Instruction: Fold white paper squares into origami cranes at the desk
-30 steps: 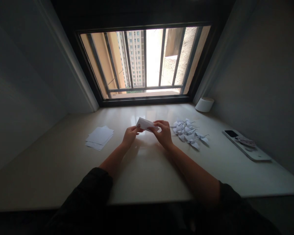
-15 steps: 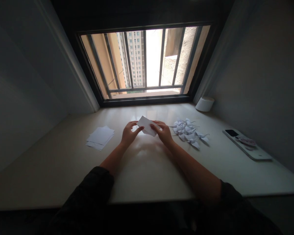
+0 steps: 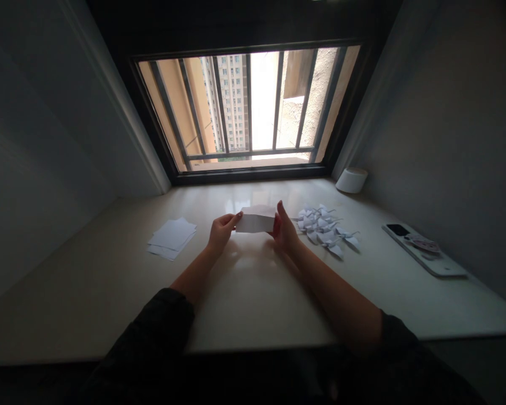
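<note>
The paper (image 3: 256, 221) hides some fingertips of the left hand (image 3: 220, 232); most fingers of the right hand (image 3: 287, 232) are out of sight. Overlap in the folded paper shapes (image 3: 320, 225) at right prevents counting. The top sheet covers most of the stack (image 3: 172, 233) at left. The near edge crops both dark sleeves (image 3: 160, 320).

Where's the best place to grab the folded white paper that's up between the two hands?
I'd pinch the folded white paper at its two ends: left hand from the left, right hand from the right. It's thin and wider than tall, and its crease runs sideways between those ends. Holding there should support both ends and leave the middle free.
</note>
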`<state>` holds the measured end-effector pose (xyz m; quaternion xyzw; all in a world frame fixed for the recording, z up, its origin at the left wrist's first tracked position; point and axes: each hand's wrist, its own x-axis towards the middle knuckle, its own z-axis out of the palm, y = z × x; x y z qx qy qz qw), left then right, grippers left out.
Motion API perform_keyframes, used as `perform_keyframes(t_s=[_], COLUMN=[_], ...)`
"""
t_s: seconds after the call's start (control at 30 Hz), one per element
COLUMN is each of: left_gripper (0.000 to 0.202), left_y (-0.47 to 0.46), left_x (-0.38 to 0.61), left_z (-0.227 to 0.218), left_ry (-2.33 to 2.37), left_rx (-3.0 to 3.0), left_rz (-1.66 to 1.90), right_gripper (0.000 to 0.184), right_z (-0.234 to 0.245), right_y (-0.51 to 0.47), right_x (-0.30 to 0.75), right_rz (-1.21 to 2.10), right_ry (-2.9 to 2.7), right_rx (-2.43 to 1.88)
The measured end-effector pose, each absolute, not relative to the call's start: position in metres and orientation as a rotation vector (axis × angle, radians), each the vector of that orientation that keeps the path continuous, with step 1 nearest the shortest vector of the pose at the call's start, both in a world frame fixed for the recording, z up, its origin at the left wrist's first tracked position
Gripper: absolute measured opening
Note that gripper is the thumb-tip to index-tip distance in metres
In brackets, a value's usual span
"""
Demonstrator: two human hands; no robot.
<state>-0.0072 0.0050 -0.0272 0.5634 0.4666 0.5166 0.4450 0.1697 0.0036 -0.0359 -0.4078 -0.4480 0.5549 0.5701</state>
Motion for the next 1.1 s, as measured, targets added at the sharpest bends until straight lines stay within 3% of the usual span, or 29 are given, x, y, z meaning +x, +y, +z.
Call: perform_keyframes(t_s=[0.23,0.37,0.63,0.83,0.93,1.1], left_gripper=[0.047,0.053,0.036,0.035,0.045,0.083], left_y=[0.006,0.008,0.009,0.005,0.005,0.001], left_x=[-0.007,-0.008,-0.014,-0.011,-0.007,-0.003], left_z=[-0.027,-0.025,-0.024,-0.029,-0.03,-0.026], left_ry=[1.16,1.122,1.023,0.942,0.922,0.847], left_rx=[1.224,1.076,1.059,1.181,1.26,1.388], left_rz=[1.207,1.083,0.938,0.914,1.017,1.149], right_gripper=[0.038,0.034,0.038,0.038,0.038,0.039], right_z=[-0.043,-0.044,-0.042,-0.042,-0.043,-0.046], right_y=[0.003,0.004,0.005,0.006,0.005,0.003], right_x=[0.167,0.169,0.171,0.17,0.168,0.165], right_rz=[1.329,1.35,1.385,1.52,1.575,1.608], right_ry=[-0.965,-0.967,-0.893,-0.787,-0.788,-0.799], right_rx=[-0.864,-0.861,-0.895,-0.818,-0.774,-0.773])
